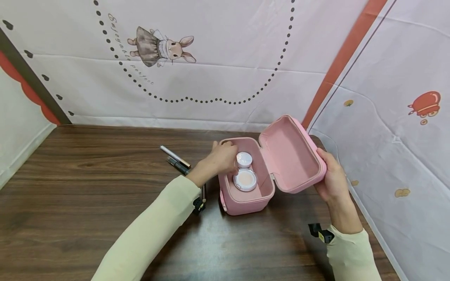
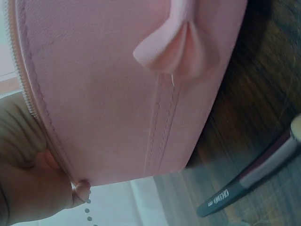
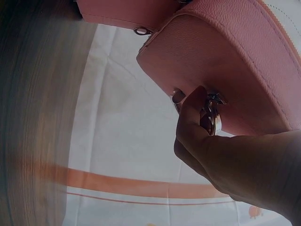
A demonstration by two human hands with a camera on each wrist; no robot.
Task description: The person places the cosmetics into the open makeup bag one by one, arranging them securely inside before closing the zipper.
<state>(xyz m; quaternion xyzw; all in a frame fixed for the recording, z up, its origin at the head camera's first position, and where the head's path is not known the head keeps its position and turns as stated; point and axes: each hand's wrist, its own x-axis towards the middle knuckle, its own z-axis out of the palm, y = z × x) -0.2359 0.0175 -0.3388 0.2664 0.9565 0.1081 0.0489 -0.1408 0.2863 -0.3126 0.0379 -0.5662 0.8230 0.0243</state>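
White printed cloth (image 1: 225, 39), with a rabbit in a dress among dotted lines, stands behind and to the right of the dark wood tabletop (image 1: 105, 168). A pink cosmetic case (image 1: 247, 207) sits on the tabletop right of the middle, unzipped and wide open. Its lid (image 1: 295, 156) is hinged out to the right and tilted.

Of the hands, the right hand (image 1: 332, 179) holds the lid from its outer side, fingers curled at a shiny metal fitting. The left hand (image 1: 221, 158) is at the case's far left corner, its fingers bent down inside the rim and the thumb tip by the edge; whether it pinches anything cannot be told.

Left of the case lie a silver-white pen (image 1: 174, 155) and, near it, a dark pen (image 1: 178, 166). A lettered dark stick (image 2: 263, 167) rests just beside the case wall. Inside the case, a round compact (image 1: 245, 180) with a beige centre lies next to a smaller round white container (image 1: 244, 159). A pink bow (image 2: 181, 49) trims the outer wall.
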